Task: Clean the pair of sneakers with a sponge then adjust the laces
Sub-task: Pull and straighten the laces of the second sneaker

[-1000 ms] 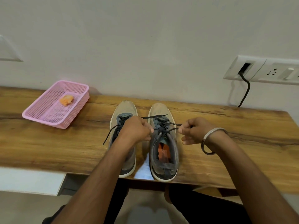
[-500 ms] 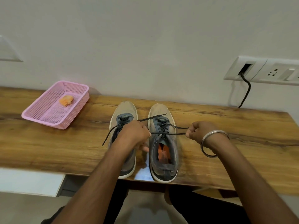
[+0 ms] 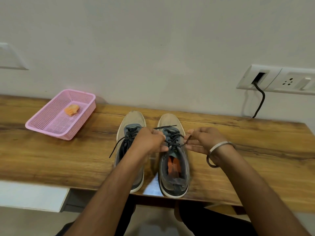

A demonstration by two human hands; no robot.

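Observation:
Two beige and grey sneakers stand side by side, toes to the wall, on the wooden table (image 3: pixel 238 150). The left sneaker (image 3: pixel 133 121) has a loose black lace trailing off its left side. Over the right sneaker (image 3: pixel 173 167), my left hand (image 3: pixel 148 142) pinches one black lace end (image 3: pixel 165 127) at the shoe's left side. My right hand (image 3: pixel 202 140) pinches a lace loop at its right side. Both hands sit close to the lacing. An orange sponge (image 3: pixel 72 109) lies in the pink basket (image 3: pixel 51 126) at the table's left.
A white wall socket panel (image 3: pixel 265 79) with a black cable (image 3: pixel 260 103) plugged in is at the right, above the table's back edge. The sneaker heels reach the table's front edge. My legs show below the table.
My right hand, which had pulled the lace out to the right, has come back toward the right sneaker and now holds a loop. My left hand stayed by the lacing.

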